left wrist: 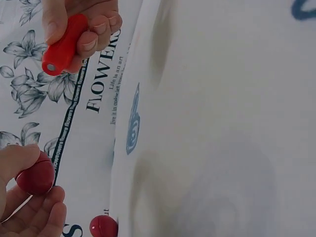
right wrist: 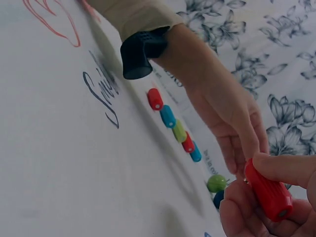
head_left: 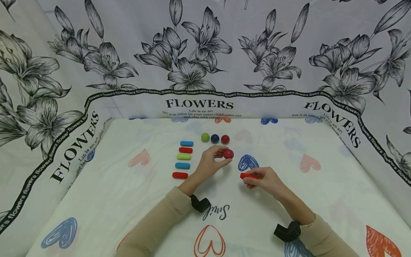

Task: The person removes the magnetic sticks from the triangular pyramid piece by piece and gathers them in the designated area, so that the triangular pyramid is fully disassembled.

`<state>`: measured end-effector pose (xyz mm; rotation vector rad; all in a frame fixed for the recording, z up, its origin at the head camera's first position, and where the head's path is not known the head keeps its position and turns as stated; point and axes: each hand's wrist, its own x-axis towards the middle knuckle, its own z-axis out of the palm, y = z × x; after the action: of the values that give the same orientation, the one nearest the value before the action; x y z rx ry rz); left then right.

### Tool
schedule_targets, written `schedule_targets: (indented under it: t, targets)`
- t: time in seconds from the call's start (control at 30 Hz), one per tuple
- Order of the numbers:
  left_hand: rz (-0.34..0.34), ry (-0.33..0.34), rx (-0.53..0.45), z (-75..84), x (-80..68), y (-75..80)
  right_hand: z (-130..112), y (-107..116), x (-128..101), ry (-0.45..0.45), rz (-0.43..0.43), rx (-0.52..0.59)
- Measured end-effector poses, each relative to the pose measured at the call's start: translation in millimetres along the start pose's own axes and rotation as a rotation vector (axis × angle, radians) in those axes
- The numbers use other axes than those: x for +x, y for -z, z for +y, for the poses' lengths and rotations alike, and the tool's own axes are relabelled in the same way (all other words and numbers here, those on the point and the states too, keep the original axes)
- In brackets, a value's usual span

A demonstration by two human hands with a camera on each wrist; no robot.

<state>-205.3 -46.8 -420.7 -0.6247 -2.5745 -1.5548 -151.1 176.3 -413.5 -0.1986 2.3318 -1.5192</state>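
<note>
The left hand (head_left: 210, 162) pinches a red ball (head_left: 228, 154) between thumb and fingertips, its grip closed round the ball and holding it just above the counter (head_left: 128, 200), near the middle and just in front of a short row of three balls. The right hand (head_left: 261, 180) has its fingers curled round a red cylinder (head_left: 248, 175), gripped along its length so one end sticks out toward the left hand; it sits low over the counter, right of the middle. The row behind, toward the far edge, runs green ball (head_left: 205, 137), blue ball (head_left: 214, 138), second red ball (head_left: 225, 139), evenly spaced as if sorted by shape. Left of the left hand, five cylinders (head_left: 183, 156) lie in a column, each crosswise: blue, red, green, blue, red from far to near. A heart-printed cloth covers the counter; flower-printed sheets (head_left: 205, 53) wall it in. Both wrists wear black cameras (head_left: 199, 203) over beige sleeves.
</note>
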Motion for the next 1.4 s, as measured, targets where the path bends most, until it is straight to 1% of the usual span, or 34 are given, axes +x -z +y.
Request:
schedule_targets:
  t: [0.13,0.2,0.37,0.47,0.6,0.73,0.9,1.0,1.17,1.27,1.4]
  targets:
    - [0.026,0.014,0.013,-2.9,10.1,-11.8,1,1,0,0.003,0.000,-0.006]
    - [0.047,0.034,0.003,-5.1,15.4,-17.8,2,1,1,0.004,0.002,-0.007]
    - [0.108,0.137,-0.063,-11.3,28.1,-33.4,3,3,1,0.004,0.009,-0.012]
    - [0.161,0.169,-0.083,-16.0,35.5,-44.3,2,4,0,-0.001,0.023,-0.024]
    - [0.220,0.194,-0.067,-18.7,42.6,-58.1,1,8,-1,-0.005,0.038,-0.027]
    - [0.265,0.232,-0.035,-17.1,49.6,-70.0,1,12,-2,0.004,0.042,-0.019]
    - [0.337,0.283,0.047,-14.2,60.3,-80.9,2,15,-3,0.014,0.039,-0.003]
    - [0.343,0.322,0.086,-12.2,66.8,-86.3,3,16,-4,0.010,0.039,0.006]
    - [0.332,0.371,0.092,-7.5,75.4,-92.4,4,17,-3,0.016,0.038,0.009]
    - [0.333,0.384,0.101,-5.3,78.5,-94.9,4,19,-4,0.030,0.033,0.012]
    - [0.332,0.401,0.156,-4.2,81.9,-97.5,6,20,-4,0.034,0.030,0.023]
